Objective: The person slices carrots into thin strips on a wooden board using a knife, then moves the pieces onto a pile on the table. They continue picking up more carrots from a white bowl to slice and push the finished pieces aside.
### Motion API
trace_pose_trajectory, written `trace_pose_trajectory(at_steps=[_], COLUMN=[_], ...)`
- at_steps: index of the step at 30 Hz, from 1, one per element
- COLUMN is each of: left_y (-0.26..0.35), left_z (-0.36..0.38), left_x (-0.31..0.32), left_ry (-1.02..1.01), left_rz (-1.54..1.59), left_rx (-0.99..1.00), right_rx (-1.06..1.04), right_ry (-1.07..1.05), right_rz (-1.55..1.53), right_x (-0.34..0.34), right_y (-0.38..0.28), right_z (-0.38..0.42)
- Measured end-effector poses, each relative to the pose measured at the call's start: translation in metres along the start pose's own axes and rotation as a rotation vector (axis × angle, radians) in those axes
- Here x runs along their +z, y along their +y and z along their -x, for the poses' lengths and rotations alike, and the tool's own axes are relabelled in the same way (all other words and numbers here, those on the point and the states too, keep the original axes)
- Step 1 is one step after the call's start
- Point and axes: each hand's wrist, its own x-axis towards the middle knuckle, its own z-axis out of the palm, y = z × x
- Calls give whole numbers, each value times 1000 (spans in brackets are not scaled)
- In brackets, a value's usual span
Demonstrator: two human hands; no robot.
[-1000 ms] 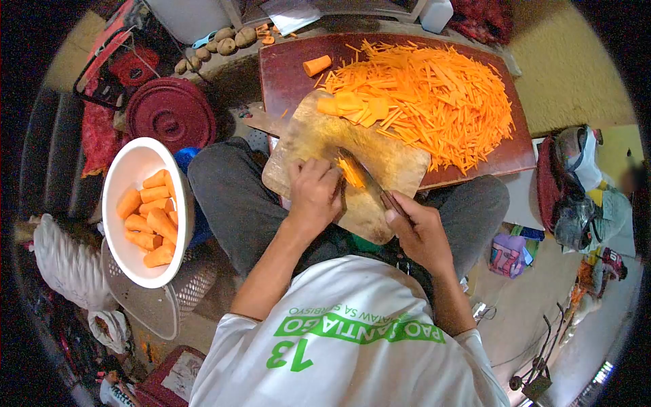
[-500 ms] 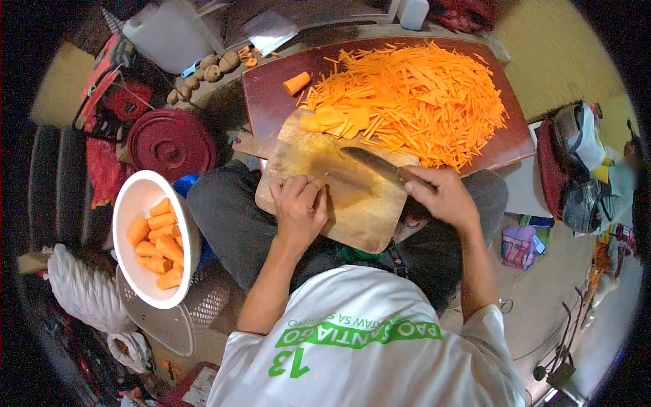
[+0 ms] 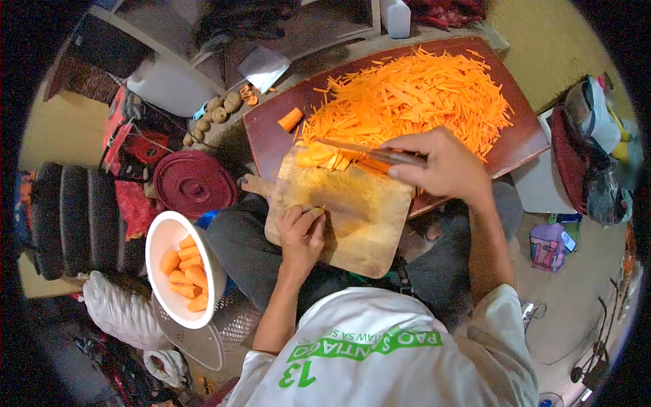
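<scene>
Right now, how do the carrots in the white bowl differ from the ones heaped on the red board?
Cut: the bowl carrots are thick chunks; the heaped carrots are thin strips.
Amount: the bowl carrots are few enough to pick out singly; the heaped carrots form a large, tangled mound.
Support: the bowl carrots sit inside the white bowl; the heaped carrots lie loose on the red board.
Shared: both are orange.

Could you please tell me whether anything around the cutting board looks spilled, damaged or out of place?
Nothing looks clearly damaged. One unshredded carrot chunk lies left of the heap of carrot strips on the red board, so it looks slightly stray.
</scene>
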Motion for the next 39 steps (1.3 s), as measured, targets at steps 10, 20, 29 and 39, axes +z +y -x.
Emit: trace_pose_trajectory(at_steps=[10,20,29,39], left_y=[54,49,-35,-23], left_z=[-97,-153,-141,-126], left_x=[-33,18,3,10], left_ry=[7,-273,-168,-117], left_rz=[-70,-436,-124,-281], left_rx=[93,303,-24,122], right_rx=[-325,-426,-392,-264], right_ry=[102,71,-52,-259], right_rz=[368,589,502,299], right_x=[54,54,59,67], right_y=[17,0,-3,10], right_z=[26,53,52,30])
